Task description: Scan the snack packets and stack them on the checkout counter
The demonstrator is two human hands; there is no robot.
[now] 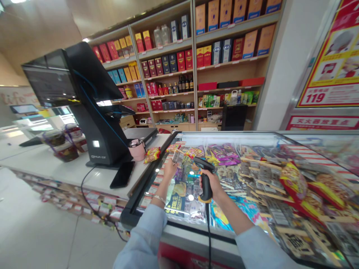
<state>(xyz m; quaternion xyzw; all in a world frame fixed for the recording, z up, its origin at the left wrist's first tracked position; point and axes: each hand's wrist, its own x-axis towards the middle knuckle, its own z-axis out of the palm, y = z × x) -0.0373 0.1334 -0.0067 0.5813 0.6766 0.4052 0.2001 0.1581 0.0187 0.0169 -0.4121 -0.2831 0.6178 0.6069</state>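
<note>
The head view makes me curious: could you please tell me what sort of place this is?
Most likely a shop's checkout: there are rows of boxed goods, a till with screens and a handheld barcode scanner.

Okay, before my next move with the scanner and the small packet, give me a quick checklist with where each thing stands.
1. Right hand gripping the scanner by its handle: ok.
2. Left hand holding the small packet: ok.
3. Scanner and packet apart, with a gap between them: ok.
4. Packet's barcode turned to the scanner: cannot tell, too small to make out.
5. Scanner cable free of snags: cannot tell; it hangs down from the handle and leaves the picture.
6. Phone out of both hands' way: ok, lying on the counter.
</note>
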